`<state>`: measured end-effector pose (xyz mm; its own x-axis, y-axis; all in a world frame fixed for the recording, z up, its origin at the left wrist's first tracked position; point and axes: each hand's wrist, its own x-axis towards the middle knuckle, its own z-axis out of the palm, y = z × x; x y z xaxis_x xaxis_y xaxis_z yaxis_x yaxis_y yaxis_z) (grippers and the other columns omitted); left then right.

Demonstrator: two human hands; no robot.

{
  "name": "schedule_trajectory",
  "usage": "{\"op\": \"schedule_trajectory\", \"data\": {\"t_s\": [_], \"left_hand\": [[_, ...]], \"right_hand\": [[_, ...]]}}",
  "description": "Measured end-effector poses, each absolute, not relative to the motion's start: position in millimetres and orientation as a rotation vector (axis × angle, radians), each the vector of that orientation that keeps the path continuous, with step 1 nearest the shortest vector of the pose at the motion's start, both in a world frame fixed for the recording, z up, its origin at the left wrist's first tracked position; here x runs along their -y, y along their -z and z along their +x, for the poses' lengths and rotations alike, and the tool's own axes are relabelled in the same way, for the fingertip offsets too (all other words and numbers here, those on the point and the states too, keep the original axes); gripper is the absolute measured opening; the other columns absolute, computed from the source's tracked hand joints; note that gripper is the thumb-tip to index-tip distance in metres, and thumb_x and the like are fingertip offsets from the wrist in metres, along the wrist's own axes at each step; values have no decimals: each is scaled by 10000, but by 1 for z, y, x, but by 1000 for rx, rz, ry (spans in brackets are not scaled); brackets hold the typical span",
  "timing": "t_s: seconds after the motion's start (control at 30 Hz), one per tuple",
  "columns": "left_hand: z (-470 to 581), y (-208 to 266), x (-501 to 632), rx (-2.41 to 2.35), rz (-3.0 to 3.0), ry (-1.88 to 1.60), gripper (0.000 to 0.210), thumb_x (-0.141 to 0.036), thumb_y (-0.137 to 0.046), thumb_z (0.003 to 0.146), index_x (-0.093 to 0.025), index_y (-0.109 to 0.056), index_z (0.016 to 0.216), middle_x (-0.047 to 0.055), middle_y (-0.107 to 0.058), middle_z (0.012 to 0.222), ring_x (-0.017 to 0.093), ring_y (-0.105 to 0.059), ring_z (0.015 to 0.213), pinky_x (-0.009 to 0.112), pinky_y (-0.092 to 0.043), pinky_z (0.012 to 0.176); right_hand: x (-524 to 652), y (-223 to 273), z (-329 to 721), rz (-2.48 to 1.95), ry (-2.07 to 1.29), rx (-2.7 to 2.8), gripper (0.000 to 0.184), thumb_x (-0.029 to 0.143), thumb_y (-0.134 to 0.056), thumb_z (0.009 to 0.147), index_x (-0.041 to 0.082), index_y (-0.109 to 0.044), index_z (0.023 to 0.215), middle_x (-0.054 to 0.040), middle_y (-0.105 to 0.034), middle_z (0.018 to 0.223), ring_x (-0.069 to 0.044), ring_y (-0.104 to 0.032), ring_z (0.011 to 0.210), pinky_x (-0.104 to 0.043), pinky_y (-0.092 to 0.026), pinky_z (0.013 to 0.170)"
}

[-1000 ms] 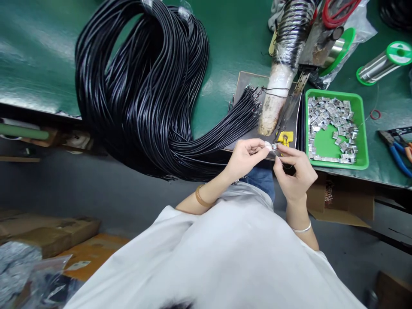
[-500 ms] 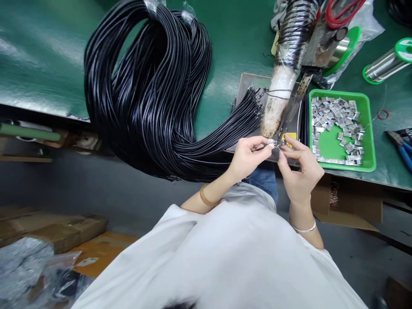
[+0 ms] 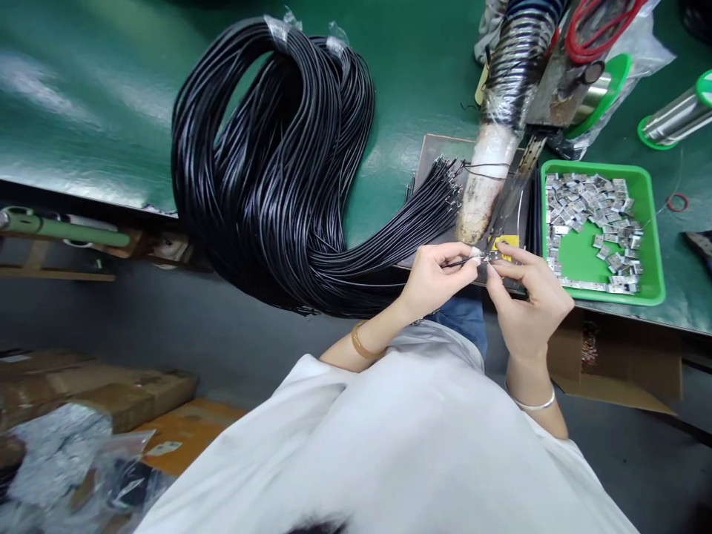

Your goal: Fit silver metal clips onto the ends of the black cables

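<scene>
My left hand (image 3: 437,276) pinches a thin black cable (image 3: 457,262) close to its end, with a white covering on a fingertip. Opposite it, my right hand (image 3: 528,297) has thumb and finger closed at the cable's end, by a small shiny metal piece (image 3: 492,257). Whether the fingers grip that piece or a wire is too small to tell. Both hands meet just below the tip of a white, stained tube (image 3: 477,200) and a metal arm of a bench fixture (image 3: 515,182). A thick bundle of black cables (image 3: 267,163) lies to the left, its stripped ends near the tube.
A green tray (image 3: 656,245) of small metal connector shells (image 3: 589,200) stands right of my hands. Solder spools (image 3: 670,115) and blue-handled pliers (image 3: 701,248) lie further right. Below the bench edge are an open carton (image 3: 628,356) and, at left, cardboard boxes (image 3: 150,397).
The whole view has shifted slightly, so things appear a little further right and lower. My hands stay together at the cable end, with my right fingertips now closer to it.
</scene>
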<state>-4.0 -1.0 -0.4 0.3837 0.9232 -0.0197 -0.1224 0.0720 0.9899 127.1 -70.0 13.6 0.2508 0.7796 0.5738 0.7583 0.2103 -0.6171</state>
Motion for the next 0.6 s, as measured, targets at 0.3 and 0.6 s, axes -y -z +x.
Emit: {"op": "schedule_trajectory", "data": {"t_s": [0.3, 0.6], "left_hand": [[-4, 10, 1, -873, 1290, -856, 170, -267, -686, 772, -105, -726, 805, -33, -475, 580, 51, -363, 542, 179, -292, 495], [-8, 5, 3, -843, 1292, -864, 164, -238, -670, 793, -99, -729, 860, -24, -528, 626, 51, -405, 564, 166, -355, 526]], "right_hand": [[74, -6, 129, -1564, -98, 1438, 75, 151, -702, 840, 204, -657, 869, -46, -763, 1015, -182, -746, 940, -284, -620, 711], [73, -12, 126, -1515, 54, 1528, 156, 89, -740, 795, 211, -656, 842, -37, -763, 1048, -181, -742, 978, -308, -601, 845]]}}
